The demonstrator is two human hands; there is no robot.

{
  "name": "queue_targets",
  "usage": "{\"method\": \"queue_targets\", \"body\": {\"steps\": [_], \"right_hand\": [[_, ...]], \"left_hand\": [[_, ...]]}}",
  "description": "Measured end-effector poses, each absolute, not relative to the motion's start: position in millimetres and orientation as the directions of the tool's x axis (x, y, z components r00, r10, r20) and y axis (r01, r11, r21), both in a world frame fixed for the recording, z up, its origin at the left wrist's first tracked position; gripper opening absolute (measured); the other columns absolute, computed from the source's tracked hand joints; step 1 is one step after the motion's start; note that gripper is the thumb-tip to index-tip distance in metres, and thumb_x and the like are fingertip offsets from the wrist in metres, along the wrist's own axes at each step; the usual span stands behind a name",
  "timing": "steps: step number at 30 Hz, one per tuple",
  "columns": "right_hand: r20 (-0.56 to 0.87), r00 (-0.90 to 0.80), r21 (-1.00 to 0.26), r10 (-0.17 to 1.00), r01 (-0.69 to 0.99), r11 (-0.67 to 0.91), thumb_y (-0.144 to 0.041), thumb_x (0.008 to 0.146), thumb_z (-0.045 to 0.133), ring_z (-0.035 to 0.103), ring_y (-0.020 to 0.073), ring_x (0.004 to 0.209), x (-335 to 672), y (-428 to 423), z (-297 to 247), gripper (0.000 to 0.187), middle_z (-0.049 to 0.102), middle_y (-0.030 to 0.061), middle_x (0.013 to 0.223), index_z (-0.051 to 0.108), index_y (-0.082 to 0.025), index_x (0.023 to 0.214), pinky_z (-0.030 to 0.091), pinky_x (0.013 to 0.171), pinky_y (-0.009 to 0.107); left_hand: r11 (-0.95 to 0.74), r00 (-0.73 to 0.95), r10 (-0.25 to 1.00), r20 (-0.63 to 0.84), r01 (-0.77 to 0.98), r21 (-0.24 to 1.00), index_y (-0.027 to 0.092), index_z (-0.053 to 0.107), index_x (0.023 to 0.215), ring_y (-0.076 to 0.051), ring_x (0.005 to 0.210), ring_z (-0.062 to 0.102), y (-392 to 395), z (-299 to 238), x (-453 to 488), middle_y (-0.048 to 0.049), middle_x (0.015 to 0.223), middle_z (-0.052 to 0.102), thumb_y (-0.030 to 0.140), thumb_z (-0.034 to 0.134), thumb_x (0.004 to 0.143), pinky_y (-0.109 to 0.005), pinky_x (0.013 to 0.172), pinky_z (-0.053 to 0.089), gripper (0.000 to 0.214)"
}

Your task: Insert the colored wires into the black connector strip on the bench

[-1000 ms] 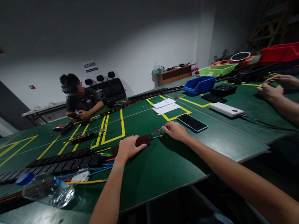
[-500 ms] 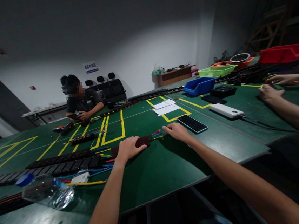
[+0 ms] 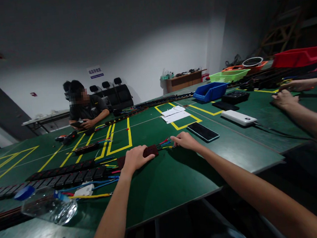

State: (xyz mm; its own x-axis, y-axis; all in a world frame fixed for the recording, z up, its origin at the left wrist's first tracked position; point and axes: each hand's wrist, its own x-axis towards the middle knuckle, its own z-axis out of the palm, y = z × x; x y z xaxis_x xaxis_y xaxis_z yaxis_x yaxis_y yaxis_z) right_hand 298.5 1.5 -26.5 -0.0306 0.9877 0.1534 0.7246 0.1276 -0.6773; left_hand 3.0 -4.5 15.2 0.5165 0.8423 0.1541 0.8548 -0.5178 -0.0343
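Wall sign [image 3: 95, 72] reading "成品存放区", left hand [image 3: 136, 159] clasped over a dark brown strip [image 3: 152, 151] on the green surface [image 3: 167, 185], right hand [image 3: 185, 140] at its coloured wires [image 3: 162, 145] — whether pinching any, cannot tell.

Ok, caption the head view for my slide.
Left hand on a brown bar, right hand at its colored wire ends, over a green worktable.
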Motion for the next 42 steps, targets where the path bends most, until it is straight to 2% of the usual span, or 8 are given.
{"method": "queue_targets", "body": {"steps": [4,10,13,20,25,28,34,42], "right_hand": [[0.133,-0.08,-0.742,0.988,0.653,0.152,-0.057,0.098,0.045,0.059,0.0153,0.057,297.3,3.9,-27.7,0.062,0.068,0.0061,0.061,0.076,-0.016,0.063,0.04,0.061,0.026],[0.141,0.095,-0.562,0.986,0.827,0.001,-0.051,0.098,0.046,0.058,0.0168,0.062,297.4,-5.3,-18.1,0.051,0.069,0.0069,0.07,0.079,-0.019,0.075,0.03,0.057,0.027],[0.13,0.08,-0.527,0.988,0.85,0.0,-0.051,0.098,0.046,0.057,0.0168,0.062,297.5,-7.7,-16.2,0.051,0.069,0.0074,0.071,0.079,-0.02,0.076,0.029,0.057,0.027],[0.139,-0.099,-0.739,0.985,0.652,0.17,-0.054,0.095,0.046,0.054,0.0146,0.056,298.6,2.0,-27.0,0.057,0.065,0.0052,0.06,0.075,-0.015,0.065,0.034,0.058,0.026],[0.287,0.046,-0.706,0.957,0.685,0.179,-0.05,0.091,0.048,0.051,0.0155,0.055,303.8,7.9,-28.9,0.05,0.058,0.0019,0.054,0.078,-0.015,0.072,0.03,0.055,0.027],[0.337,0.074,-0.68,0.939,0.708,0.188,-0.045,0.089,0.049,0.057,0.0167,0.062,305.2,8.1,-28.9,0.044,0.064,0.0031,0.063,0.077,-0.016,0.074,0.032,0.058,0.027],[0.275,0.001,-0.644,0.961,0.743,0.183,-0.041,0.086,0.057,0.061,0.0174,0.068,300.2,7.6,-36.1,0.03,0.072,0.0049,0.075,0.077,-0.019,0.08,0.036,0.06,0.026],[0.228,-0.103,-0.728,0.968,0.642,0.24,-0.036,0.086,0.061,0.06,0.0152,0.067,301.6,14.0,-39.0,0.025,0.07,0.003,0.073,0.075,-0.016,0.081,0.037,0.059,0.024]], "left_hand": [[-0.518,0.519,0.841,0.151,0.854,-0.047,0.023,0.065,0.115,-0.027,0.098,0.068,-3.7,14.6,2.6,-0.0087,0.108,0.072,0.074,0.047,0.093,-0.031,0.069,0.045,0.058],[-0.509,0.511,0.847,0.146,0.859,-0.059,0.023,0.064,0.117,-0.027,0.099,0.067,-5.0,15.1,3.4,-0.0089,0.11,0.072,0.074,0.048,0.093,-0.031,0.071,0.046,0.058],[-0.514,0.518,0.843,0.148,0.855,-0.065,0.023,0.063,0.116,-0.026,0.098,0.067,-5.6,15.3,3.8,-0.0088,0.11,0.072,0.074,0.048,0.093,-0.03,0.069,0.045,0.058],[-0.509,0.512,0.848,0.137,0.859,-0.062,0.022,0.063,0.117,-0.026,0.098,0.067,-5.6,16.3,4.4,-0.0089,0.11,0.072,0.073,0.048,0.093,-0.03,0.068,0.045,0.058],[-0.51,0.512,0.849,0.133,0.859,-0.054,0.022,0.063,0.117,-0.026,0.098,0.067,-5.9,16.7,4.3,-0.0094,0.111,0.072,0.073,0.048,0.093,-0.03,0.068,0.045,0.059],[-0.516,0.518,0.843,0.143,0.855,-0.053,0.022,0.064,0.116,-0.027,0.097,0.067,-5.3,16.1,4.0,-0.0094,0.11,0.072,0.073,0.048,0.093,-0.03,0.068,0.045,0.059],[-0.507,0.509,0.848,0.144,0.86,-0.055,0.022,0.064,0.116,-0.027,0.098,0.067,-4.4,15.7,4.2,-0.0095,0.11,0.072,0.073,0.048,0.092,-0.031,0.071,0.047,0.059],[-0.508,0.51,0.847,0.149,0.86,-0.057,0.023,0.064,0.116,-0.027,0.099,0.068,-4.3,14.7,3.8,-0.0087,0.109,0.072,0.074,0.047,0.092,-0.031,0.071,0.047,0.059]]}}
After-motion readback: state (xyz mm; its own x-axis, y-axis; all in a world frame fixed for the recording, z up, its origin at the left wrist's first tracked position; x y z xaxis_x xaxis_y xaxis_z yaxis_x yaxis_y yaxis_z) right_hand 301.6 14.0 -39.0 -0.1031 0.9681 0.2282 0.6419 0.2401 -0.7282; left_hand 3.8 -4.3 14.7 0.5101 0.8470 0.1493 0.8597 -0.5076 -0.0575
